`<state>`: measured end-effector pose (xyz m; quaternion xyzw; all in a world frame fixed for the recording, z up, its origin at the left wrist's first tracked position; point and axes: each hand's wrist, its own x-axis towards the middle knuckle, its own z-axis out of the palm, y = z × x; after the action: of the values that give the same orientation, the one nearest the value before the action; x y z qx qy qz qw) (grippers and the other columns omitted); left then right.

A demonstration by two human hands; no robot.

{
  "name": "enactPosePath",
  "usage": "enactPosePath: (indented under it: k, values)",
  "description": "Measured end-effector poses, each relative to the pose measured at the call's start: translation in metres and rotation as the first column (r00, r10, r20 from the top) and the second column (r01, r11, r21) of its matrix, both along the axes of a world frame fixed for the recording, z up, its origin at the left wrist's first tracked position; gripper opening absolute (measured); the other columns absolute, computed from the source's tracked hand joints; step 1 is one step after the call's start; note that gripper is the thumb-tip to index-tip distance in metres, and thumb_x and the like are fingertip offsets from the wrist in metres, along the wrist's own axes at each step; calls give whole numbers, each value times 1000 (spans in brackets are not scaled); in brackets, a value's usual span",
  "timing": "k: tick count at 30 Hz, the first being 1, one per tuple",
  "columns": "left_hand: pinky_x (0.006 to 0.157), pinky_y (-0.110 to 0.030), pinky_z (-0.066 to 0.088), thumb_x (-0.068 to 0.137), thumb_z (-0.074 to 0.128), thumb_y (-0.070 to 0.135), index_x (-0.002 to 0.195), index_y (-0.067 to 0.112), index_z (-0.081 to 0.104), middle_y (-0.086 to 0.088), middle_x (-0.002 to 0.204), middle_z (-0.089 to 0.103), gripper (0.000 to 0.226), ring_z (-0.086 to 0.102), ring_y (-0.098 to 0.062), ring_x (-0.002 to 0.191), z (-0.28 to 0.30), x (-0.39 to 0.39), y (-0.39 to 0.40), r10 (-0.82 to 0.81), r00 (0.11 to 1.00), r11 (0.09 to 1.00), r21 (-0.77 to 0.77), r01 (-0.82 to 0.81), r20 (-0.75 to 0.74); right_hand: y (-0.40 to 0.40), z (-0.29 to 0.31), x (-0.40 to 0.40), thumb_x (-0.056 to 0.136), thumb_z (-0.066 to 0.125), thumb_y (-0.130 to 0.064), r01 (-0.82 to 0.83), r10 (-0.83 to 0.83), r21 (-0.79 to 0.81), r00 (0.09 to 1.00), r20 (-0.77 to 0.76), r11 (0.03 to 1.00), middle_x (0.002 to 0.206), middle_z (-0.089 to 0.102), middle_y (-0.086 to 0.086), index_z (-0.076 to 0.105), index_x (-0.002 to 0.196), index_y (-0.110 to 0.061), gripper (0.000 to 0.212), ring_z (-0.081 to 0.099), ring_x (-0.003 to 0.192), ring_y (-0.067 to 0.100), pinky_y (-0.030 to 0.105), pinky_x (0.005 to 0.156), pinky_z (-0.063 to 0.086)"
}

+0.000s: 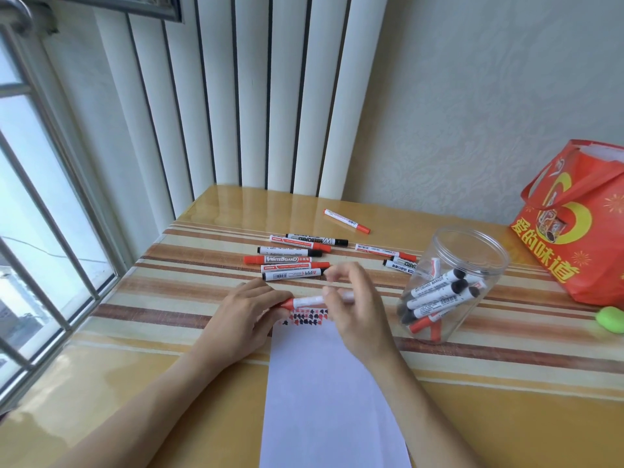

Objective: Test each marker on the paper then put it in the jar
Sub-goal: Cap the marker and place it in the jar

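A red-capped whiteboard marker (305, 301) lies level just above the far end of the white paper (327, 393). My left hand (250, 314) pinches its red cap end. My right hand (354, 309) grips the white barrel. Red and black test marks (305, 317) fill the paper's top edge under the marker. To the right stands a clear plastic jar (472, 255), open at the top, with several black and red markers leaning inside. Several more markers (293, 260) lie in a loose group on the table beyond my hands.
A lone red marker (347, 220) lies farther back. A red gift bag (574, 224) stands at the right edge, with a green object (611, 319) in front of it. A window with bars runs along the left. White vertical blinds (256, 96) hang behind the striped table (169, 298).
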<state>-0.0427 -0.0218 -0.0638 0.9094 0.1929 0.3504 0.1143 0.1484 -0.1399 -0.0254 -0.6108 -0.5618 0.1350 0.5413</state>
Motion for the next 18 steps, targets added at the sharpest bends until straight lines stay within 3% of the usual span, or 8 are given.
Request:
enactPosePath:
  k: [2,6,9,12,14,16,18]
  values:
    - [79,-29,45,104,49,46,118,22,68,14,94,66,33,55,-9,91,3,-1,-3,-5,1000,999,-32,4,-24,1,10,-1,98,58,-13,-17,22,49,993,-116,999,88,63,0,59,102,-23,10,62,69,30,47,61,52]
    - [93,-25,42,106,28,54,147,34,48,21,116,63,50,56,0,108,7,-3,-8,21,1000,981,-192,-25,-21,-10,34,-1,102,62,-10,140,-133,205,990,-50,969,70,66,1,57,109,-18,11,67,61,13,32,58,53]
    - [95,-33,45,106,21,58,145,36,48,18,119,64,52,57,-4,113,5,-3,-8,46,998,973,-225,-54,-42,-25,64,14,105,59,-15,343,-364,404,931,-25,848,81,70,8,54,120,-21,17,71,69,18,33,66,56]
    - [93,-35,47,106,19,59,138,33,54,18,117,64,54,57,-4,109,2,-3,-6,58,997,974,-214,-69,-55,-43,100,41,106,56,-13,487,-620,592,784,26,642,104,70,14,57,122,-6,18,70,85,32,31,80,54]
    - [91,-32,47,106,20,57,134,32,57,19,115,64,53,57,-1,107,1,-3,-6,61,997,976,-207,-69,-45,-54,121,58,106,55,-7,533,-724,654,689,32,536,112,67,18,59,121,4,20,65,92,29,24,83,50]
    - [88,-29,46,107,21,56,131,31,59,19,113,64,51,57,0,105,1,-3,-6,62,997,977,-203,-69,-39,-62,134,74,104,56,-4,541,-776,664,623,95,516,110,67,18,63,117,3,17,61,91,25,18,80,43]
    - [86,-28,45,107,22,55,126,31,60,18,112,65,49,57,-1,103,-1,-2,-6,69,997,976,-203,-77,-42,-63,136,89,101,59,-6,561,-775,587,601,196,584,103,70,14,66,111,-4,12,63,86,28,23,75,40]
